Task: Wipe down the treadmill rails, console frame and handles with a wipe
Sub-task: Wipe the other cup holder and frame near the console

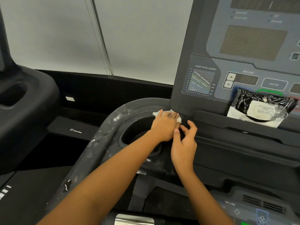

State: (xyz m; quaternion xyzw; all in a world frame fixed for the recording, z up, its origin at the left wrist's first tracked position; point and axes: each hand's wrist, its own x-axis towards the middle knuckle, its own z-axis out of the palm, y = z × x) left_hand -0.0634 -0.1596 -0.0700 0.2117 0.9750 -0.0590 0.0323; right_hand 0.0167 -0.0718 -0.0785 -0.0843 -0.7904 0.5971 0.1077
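While the left hand (164,125) lies palm-down with its fingers laid fairly flat, it presses a crumpled white wipe (156,113) that sits under its fingertips, against the bottom corner of the dark grey plastic console frame (181,78). The wipe looks bunched and creased, and its edges poke out past the fingers on both sides. The right hand (184,143) hovers just beside the left wrist, fingers loosely curled and holding nothing. Under the left wrist opens a round black cup holder (134,127), its inside too dark to read. Well beyond the right hand's fingertips, a crinkled black plastic wipe packet with a white label (259,104) leans on the console ledge.
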